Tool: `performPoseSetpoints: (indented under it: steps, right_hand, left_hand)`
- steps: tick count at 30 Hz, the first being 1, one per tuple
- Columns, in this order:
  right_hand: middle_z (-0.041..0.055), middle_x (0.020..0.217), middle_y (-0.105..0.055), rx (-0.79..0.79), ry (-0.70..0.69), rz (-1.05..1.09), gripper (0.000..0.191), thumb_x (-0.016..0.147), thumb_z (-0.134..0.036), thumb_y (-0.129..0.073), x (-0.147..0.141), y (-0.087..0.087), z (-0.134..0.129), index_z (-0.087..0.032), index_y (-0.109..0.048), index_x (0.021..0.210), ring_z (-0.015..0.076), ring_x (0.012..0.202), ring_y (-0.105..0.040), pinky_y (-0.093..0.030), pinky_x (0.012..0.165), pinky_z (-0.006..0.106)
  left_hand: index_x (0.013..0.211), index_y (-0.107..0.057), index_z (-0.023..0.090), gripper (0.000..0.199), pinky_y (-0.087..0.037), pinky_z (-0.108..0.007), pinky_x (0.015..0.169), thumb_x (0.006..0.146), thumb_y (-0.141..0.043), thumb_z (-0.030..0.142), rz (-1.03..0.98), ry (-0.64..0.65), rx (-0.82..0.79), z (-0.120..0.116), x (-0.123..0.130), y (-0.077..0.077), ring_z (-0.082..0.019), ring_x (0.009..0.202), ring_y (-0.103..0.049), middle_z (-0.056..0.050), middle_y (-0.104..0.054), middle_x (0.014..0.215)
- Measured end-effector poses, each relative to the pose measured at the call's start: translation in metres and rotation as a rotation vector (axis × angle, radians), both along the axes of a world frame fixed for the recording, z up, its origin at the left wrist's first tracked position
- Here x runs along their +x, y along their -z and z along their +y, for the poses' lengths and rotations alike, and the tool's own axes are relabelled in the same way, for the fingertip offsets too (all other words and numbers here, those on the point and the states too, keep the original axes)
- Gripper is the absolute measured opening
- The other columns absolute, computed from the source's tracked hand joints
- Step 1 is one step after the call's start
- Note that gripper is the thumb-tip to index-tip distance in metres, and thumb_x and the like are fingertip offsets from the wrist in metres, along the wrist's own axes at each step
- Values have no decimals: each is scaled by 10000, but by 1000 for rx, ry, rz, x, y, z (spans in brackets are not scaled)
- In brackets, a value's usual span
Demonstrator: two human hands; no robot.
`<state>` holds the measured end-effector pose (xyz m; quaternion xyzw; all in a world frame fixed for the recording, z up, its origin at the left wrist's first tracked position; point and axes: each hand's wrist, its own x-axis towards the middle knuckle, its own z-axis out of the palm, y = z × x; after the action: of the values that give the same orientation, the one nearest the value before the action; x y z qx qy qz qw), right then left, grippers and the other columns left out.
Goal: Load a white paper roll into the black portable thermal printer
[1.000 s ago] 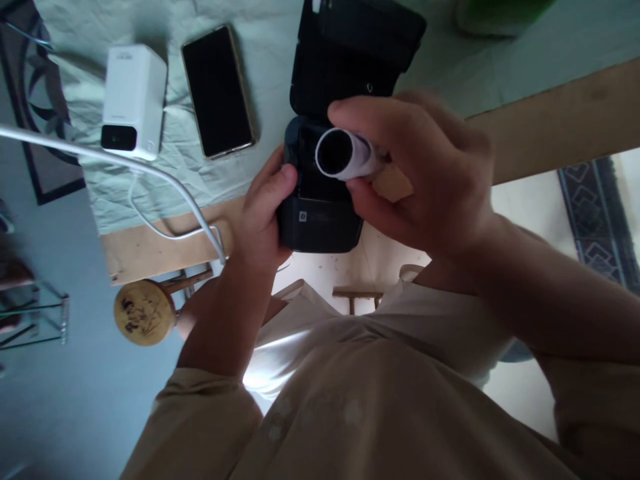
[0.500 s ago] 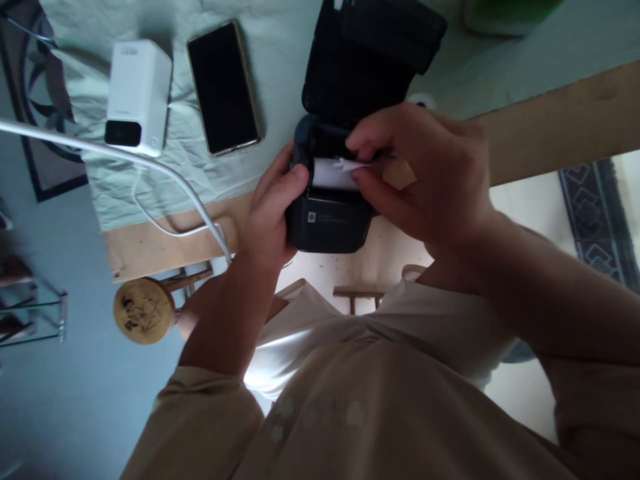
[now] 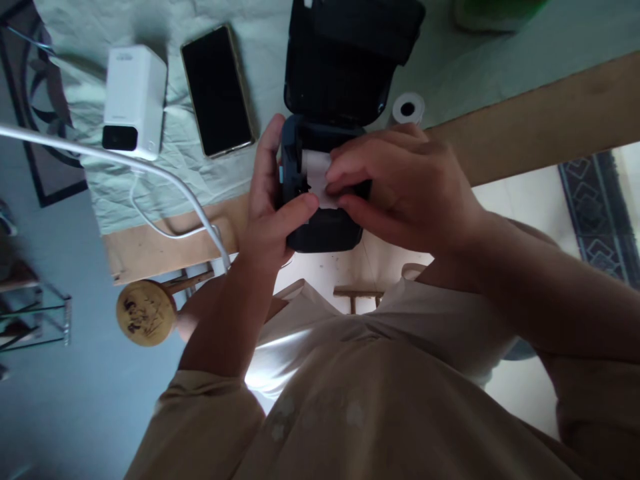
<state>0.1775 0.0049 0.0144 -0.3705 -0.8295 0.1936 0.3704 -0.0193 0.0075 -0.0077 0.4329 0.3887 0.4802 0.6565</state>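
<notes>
A small black printer [image 3: 324,233] with its lid [image 3: 345,60] swung open lies at the table's near edge. My left hand [image 3: 270,207] grips its left side, thumb across the front. A white paper roll [image 3: 316,175] sits in the open bay. My right hand [image 3: 400,190] pinches the loose end of that paper with thumb and fingers and covers the right half of the bay. A second white paper roll [image 3: 407,108] stands on the cloth just right of the lid.
A black phone [image 3: 217,90] lies face up left of the printer, beside a white box-shaped charger [image 3: 133,100] with a white cable [image 3: 150,175] trailing off the edge. A pale green cloth [image 3: 260,27] covers the wooden table [image 3: 540,113]. A round stool [image 3: 145,312] stands below left.
My right hand has lowered the paper roll from above the printer into the open bay and now pulls its loose end. The second roll on the cloth has come into view.
</notes>
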Motion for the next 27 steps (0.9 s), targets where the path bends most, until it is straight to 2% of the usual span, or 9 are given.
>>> performPoseSetpoints:
  steps: [4,7,10,15,17,20,22,24,27]
  right_hand:
    - [-71,981,-714,11,6,-9,175,920,-254,-518,2,1,-1,-196,-577,1073,96,1045,-687,-418,891,312]
    - [-49,984,-714,6,-2,-27,175,932,-267,-500,3,-1,-1,-195,-578,1071,101,1056,-683,-421,892,314]
    - [-34,964,-708,-28,-3,-27,182,934,-273,-483,4,-2,-1,-193,-586,1061,91,1030,-672,-443,882,296]
    - [-54,988,-708,26,-55,-34,175,917,-314,-552,4,-2,-1,-222,-587,1062,106,1090,-666,-413,901,317]
    - [-54,964,-701,21,-70,-8,175,912,-329,-568,5,-3,-1,-218,-592,1046,104,1067,-667,-433,903,315]
    - [-8,950,-681,8,-30,76,170,900,-311,-576,8,-7,-3,-175,-615,994,92,967,-651,-486,868,279]
    - [38,1031,-657,16,58,148,189,888,-268,-571,10,-10,-3,-134,-628,1008,87,967,-632,-511,857,247]
    - [65,1197,-614,41,165,158,262,886,-247,-554,12,-12,-3,-120,-630,1103,114,1141,-602,-521,906,225]
    - [75,1381,-530,2,237,150,424,912,-282,-515,14,-13,-1,-111,-553,1299,175,1370,-488,-529,840,193]
  left_hand:
    - [1362,-512,371,716,-557,-212,756,717,-808,277,9,84,42,-1,-2,3,-123,922,-664,12,-666,1099]
    - [1360,-515,403,764,-557,-210,765,686,-835,239,49,122,58,0,-3,4,-134,966,-663,17,-653,1088]
    - [1337,-552,402,740,-554,-207,776,672,-846,261,51,137,103,1,-4,6,-146,1015,-654,11,-638,1141]
    - [1388,-517,390,849,-540,-193,673,618,-866,310,20,150,168,5,-6,19,-127,877,-634,-9,-624,1160]
    - [1392,-514,390,885,-536,-191,675,589,-878,321,26,139,188,6,-7,23,-135,898,-633,-7,-629,1135]
    - [1414,-503,372,883,-537,-208,693,609,-859,318,74,130,202,5,-8,24,-159,963,-636,-20,-623,1158]
    - [1417,-496,387,902,-540,-216,684,593,-859,326,70,141,243,5,-9,23,-160,961,-638,-17,-612,1209]
    - [1413,-493,412,899,-545,-225,687,594,-851,315,87,163,257,4,-9,20,-163,972,-641,-12,-592,1281]
    - [1422,-475,426,905,-518,-221,627,600,-836,316,143,185,252,3,-10,16,-160,950,-641,-13,-562,1344]
